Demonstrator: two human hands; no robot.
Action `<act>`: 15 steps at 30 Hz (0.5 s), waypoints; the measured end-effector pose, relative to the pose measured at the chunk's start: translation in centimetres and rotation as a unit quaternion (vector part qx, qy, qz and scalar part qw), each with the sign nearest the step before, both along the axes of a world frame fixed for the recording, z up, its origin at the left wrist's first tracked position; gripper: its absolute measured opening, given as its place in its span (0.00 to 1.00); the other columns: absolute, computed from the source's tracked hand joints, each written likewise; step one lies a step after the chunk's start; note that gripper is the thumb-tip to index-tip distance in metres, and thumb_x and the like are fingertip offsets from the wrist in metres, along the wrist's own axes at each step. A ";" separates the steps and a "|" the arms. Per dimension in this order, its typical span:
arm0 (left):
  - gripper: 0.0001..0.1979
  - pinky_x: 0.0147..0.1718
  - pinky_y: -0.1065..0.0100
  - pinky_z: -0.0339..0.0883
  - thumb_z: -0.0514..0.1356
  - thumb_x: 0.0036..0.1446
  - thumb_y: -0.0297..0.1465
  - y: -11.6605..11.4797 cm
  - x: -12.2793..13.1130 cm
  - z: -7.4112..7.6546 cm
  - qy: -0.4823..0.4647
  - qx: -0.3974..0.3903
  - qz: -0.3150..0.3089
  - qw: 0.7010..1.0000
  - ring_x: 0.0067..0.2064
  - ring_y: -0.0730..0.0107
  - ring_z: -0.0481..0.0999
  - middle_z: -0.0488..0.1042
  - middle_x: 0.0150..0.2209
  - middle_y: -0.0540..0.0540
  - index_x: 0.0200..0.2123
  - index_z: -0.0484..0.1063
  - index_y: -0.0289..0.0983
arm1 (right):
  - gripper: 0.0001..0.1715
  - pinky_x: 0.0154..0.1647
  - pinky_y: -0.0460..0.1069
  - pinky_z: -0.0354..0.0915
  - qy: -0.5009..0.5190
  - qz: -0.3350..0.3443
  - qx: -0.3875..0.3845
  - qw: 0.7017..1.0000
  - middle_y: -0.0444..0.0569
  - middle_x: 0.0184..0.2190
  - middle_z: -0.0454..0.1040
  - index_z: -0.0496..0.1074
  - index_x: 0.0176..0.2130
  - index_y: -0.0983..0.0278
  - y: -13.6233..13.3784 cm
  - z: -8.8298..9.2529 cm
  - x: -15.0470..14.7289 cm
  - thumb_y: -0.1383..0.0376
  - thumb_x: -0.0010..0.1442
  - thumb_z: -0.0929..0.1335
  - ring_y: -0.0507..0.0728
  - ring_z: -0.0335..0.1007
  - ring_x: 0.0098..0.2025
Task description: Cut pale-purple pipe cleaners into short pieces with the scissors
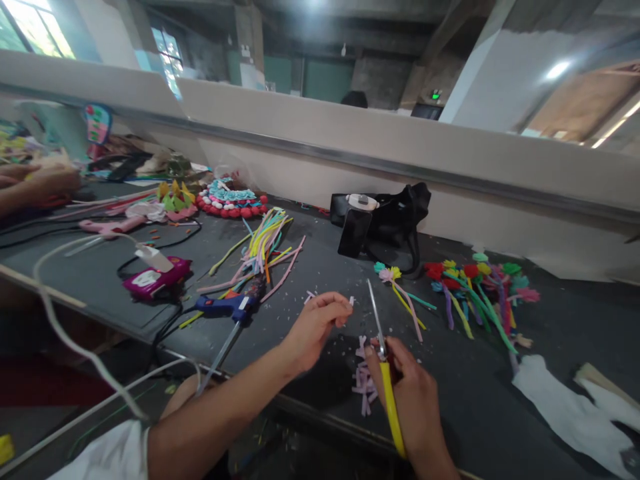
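My right hand point(407, 393) grips yellow-handled scissors point(384, 363), their blades pointing up and away over the dark table point(310, 267). My left hand point(320, 327) pinches a tiny pale piece of pipe cleaner point(351, 301) just left of the blades. A small heap of cut lilac pipe cleaner bits point(363, 381) lies under my hands. A blue glue gun point(231, 307) rests to the left, beside a loose bundle of coloured pipe cleaners point(263, 250).
Finished pipe-cleaner flowers point(475, 287) lie at the right, a black bag with a phone point(383, 223) behind them. A pink glue gun point(155, 277), cables and craft pieces sit at the left, where another person's hands point(35, 183) work. White cloth point(570, 410) lies at the right front.
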State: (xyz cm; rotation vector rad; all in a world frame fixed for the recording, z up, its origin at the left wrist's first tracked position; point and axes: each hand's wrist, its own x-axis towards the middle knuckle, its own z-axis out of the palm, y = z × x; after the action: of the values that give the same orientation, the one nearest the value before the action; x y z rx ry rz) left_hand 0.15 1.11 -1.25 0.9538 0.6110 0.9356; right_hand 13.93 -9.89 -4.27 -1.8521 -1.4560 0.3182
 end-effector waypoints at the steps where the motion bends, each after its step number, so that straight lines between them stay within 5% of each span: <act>1: 0.02 0.31 0.69 0.54 0.61 0.45 0.27 0.0 0.1 -0.3 0.002 0.001 -0.001 1.000 0.25 0.75 0.61 0.64 0.19 0.53 0.23 0.72 0.36 | 0.18 0.29 0.44 0.64 -0.003 -0.009 0.009 1.000 0.46 0.31 0.77 0.72 0.41 0.62 0.0 0.1 0.2 0.52 0.63 0.63 0.53 0.72 0.28; 5: 0.03 0.28 0.70 0.53 0.59 0.45 0.28 -0.6 0.4 -0.9 0.053 0.046 0.000 0.998 0.25 0.76 0.60 0.64 0.20 0.53 0.22 0.70 0.36 | 0.21 0.31 0.45 0.65 0.011 -0.037 0.046 0.998 0.46 0.31 0.76 0.73 0.43 0.63 0.0 0.5 0.6 0.51 0.60 0.65 0.53 0.72 0.28; 8: 0.04 0.27 0.70 0.52 0.59 0.46 0.29 -1.6 0.6 -1.1 0.163 0.156 0.023 0.974 0.25 0.75 0.61 0.64 0.21 0.53 0.22 0.68 0.36 | 0.24 0.32 0.46 0.66 0.051 -0.056 0.068 0.995 0.45 0.30 0.76 0.72 0.46 0.64 -0.1 0.8 0.7 0.50 0.57 0.67 0.53 0.72 0.28; 15: 0.06 0.32 0.67 0.53 0.58 0.50 0.26 -3.0 0.8 -1.0 0.337 0.468 0.114 0.809 0.28 0.70 0.65 0.67 0.23 0.51 0.23 0.65 0.38 | 0.34 0.25 0.46 0.65 0.230 -0.059 0.092 0.967 0.45 0.27 0.76 0.69 0.51 0.67 0.7 1.7 0.1 0.47 0.53 0.70 0.52 0.69 0.22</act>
State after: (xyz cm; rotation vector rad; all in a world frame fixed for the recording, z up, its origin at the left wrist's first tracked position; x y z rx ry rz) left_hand 0.94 -1.86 -2.27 2.2044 0.8833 1.1244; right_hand 14.01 -9.17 -2.59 -1.5747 -1.0185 0.4987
